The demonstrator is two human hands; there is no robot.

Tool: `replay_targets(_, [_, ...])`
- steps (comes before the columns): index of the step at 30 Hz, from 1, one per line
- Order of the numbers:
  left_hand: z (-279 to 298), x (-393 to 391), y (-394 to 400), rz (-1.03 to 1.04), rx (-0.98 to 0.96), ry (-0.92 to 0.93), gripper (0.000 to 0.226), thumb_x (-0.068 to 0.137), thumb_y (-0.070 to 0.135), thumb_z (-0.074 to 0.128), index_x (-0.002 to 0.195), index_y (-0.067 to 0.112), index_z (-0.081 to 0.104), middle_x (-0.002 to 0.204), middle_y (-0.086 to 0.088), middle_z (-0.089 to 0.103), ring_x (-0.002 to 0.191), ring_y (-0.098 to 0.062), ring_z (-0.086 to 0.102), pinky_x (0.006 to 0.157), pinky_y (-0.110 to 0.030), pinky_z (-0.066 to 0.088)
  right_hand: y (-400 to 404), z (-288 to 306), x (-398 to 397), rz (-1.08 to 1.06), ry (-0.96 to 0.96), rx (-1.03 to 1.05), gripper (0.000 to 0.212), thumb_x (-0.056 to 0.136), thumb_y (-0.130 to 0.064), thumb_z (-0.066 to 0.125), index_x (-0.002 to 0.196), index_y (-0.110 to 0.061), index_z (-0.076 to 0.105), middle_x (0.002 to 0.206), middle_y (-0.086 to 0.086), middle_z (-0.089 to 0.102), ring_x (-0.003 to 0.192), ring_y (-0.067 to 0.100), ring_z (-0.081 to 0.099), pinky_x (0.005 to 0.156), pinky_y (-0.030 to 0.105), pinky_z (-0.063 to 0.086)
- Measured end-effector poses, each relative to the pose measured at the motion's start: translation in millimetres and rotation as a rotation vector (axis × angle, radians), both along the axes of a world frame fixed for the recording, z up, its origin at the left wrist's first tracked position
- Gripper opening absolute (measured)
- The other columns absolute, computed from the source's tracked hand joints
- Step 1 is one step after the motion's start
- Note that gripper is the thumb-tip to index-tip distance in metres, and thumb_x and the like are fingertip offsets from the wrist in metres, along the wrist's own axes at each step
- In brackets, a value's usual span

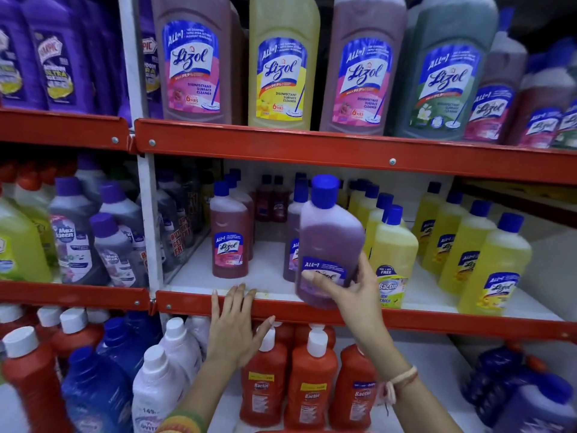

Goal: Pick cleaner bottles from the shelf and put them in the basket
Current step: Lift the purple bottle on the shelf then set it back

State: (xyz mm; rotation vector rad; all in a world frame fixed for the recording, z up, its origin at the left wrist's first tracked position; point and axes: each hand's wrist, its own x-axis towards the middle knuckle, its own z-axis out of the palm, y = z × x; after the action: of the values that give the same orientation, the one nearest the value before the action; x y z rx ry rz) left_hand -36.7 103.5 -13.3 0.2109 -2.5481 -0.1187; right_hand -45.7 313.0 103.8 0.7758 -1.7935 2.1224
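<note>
Your right hand (345, 287) grips a purple bottle (329, 245) low on its body, fingers wrapped across the label and thumb up the right side. The bottle tilts a little to the left, its blue cap (324, 191) high above your grip, and its base sits at the near edge of the middle shelf (265, 270), over the red rail (437, 323). I cannot tell whether the base touches the shelf or has just cleared it. Your left hand (234, 326) is released, fingers spread flat against the same rail to the left, holding nothing.

The main risk is the low grip. Most of the liquid sits above your fingers, so the bottle can swing or slide out as you draw it toward you, and smooth plastic would help it slip. Moving your hold nearer the middle of the body would likely steady it.

The second risk is the neighbours. A yellow bottle (394, 257) stands just to the right, close to your thumb, and another purple bottle (293, 239) stands just behind on the left. A sideways sweep could knock either over, and the yellow one is near enough to the edge to fall onto the red bottles (312, 382) on the shelf below.

The basket is not clearly in view, only a thin red strip at the near bottom edge that may or may not be it. You will have to look down to find it, so judge the drop by sight.
</note>
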Motion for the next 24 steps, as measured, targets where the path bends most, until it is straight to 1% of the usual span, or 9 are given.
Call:
replay_targets(2, [0.2,0.0,0.3,0.003,0.009,-0.003,0.07,0.086,0.066,0.031,0.125,0.012,0.052,0.132,-0.013,0.057,0.126,-0.031,0.048,0.112,-0.051,0.006,3.3,-0.1,-2.4,0.152,-0.109,-0.097,0.067,0.051,-0.022,0.089,0.112,-0.015,0.06,0.103,0.008,0.074,0.097,0.029,0.071,0.075,0.032,0.061])
replay_targets(5, [1.1,-0.1,0.5,0.004,0.023,-0.007,0.071,0.085,0.066,0.031,0.123,0.01,0.054,0.129,-0.014,0.059,0.124,-0.032,0.05,0.111,-0.048,0.003,4.3,-3.9,-6.5,0.408,-0.23,-0.246,0.074,0.048,-0.03,0.095,0.109,-0.008,0.06,0.094,0.008,0.074,0.091,0.025,0.071,0.079,0.039,0.061])
replay_targets(7, [1.0,-0.2,0.0,0.0,0.029,-0.011,0.073,0.084,0.066,0.031,0.122,0.009,0.055,0.128,-0.015,0.06,0.122,-0.032,0.051,0.112,-0.045,-0.001,6.7,-5.0,-9.4,0.542,-0.264,-0.298,0.067,0.046,-0.032,0.096,0.1,-0.009,0.064,0.087,0.006,0.074,0.084,0.021,0.072,0.078,0.04,0.061])
replay_targets(10, [1.1,-0.5,0.2,-0.005,0.034,-0.026,0.075,0.085,0.067,0.028,0.123,0.008,0.055,0.127,-0.015,0.06,0.122,-0.033,0.051,0.112,-0.044,-0.003,12.3,-4.2,-12.6,0.636,-0.25,-0.307,0.05,0.046,-0.032,0.095,0.087,-0.016,0.072,0.08,0.004,0.075,0.08,0.018,0.073,0.076,0.038,0.061])
replay_targets(13, [1.9,0.0,1.1,-0.007,0.037,-0.03,0.074,0.085,0.067,0.028,0.124,0.01,0.055,0.128,-0.014,0.06,0.123,-0.032,0.05,0.112,-0.043,-0.003,15.7,-1.3,-17.6,0.616,-0.247,-0.279,0.052,0.044,-0.032,0.096,0.088,-0.016,0.073,0.082,0.004,0.076,0.08,0.018,0.073,0.075,0.037,0.061])
replay_targets(16, [2.5,0.9,1.5,-0.008,0.039,-0.032,0.073,0.085,0.067,0.028,0.125,0.012,0.053,0.13,-0.013,0.058,0.125,-0.031,0.049,0.112,-0.043,-0.004,17.4,5.1,-25.5,0.504,-0.273,-0.225,0.073,0.037,-0.031,0.098,0.098,-0.012,0.062,0.083,0.002,0.076,0.08,0.016,0.073,0.072,0.032,0.061])
replay_targets(17, [2.7,1.3,1.8,-0.011,0.04,-0.033,0.073,0.085,0.068,0.028,0.127,0.012,0.052,0.131,-0.012,0.057,0.126,-0.03,0.048,0.112,-0.043,-0.005,17.9,7.4,-29.4,0.461,-0.27,-0.192,0.077,0.036,-0.031,0.098,0.1,-0.012,0.06,0.084,0.001,0.076,0.082,0.016,0.073,0.071,0.031,0.061])
replay_targets(22, [1.9,0.5,-0.3,-0.03,0.038,-0.019,0.072,0.086,0.068,0.029,0.129,0.014,0.05,0.133,-0.012,0.056,0.129,-0.03,0.045,0.113,-0.045,-0.004,9.1,20.6,-53.0,0.269,-0.199,0.021,0.063,0.052,-0.013,0.086,0.11,-0.018,0.061,0.101,0.006,0.075,0.094,0.023,0.071,0.074,0.029,0.06])
replay_targets(24, [1.6,-0.1,-1.2,-0.033,0.032,-0.006,0.072,0.086,0.068,0.029,0.129,0.014,0.049,0.134,-0.012,0.055,0.13,-0.03,0.044,0.113,-0.045,-0.004,2.8,20.4,-61.9,0.24,-0.191,0.086,0.063,0.053,-0.013,0.085,0.11,-0.021,0.06,0.102,0.005,0.074,0.091,0.018,0.072,0.073,0.028,0.06])
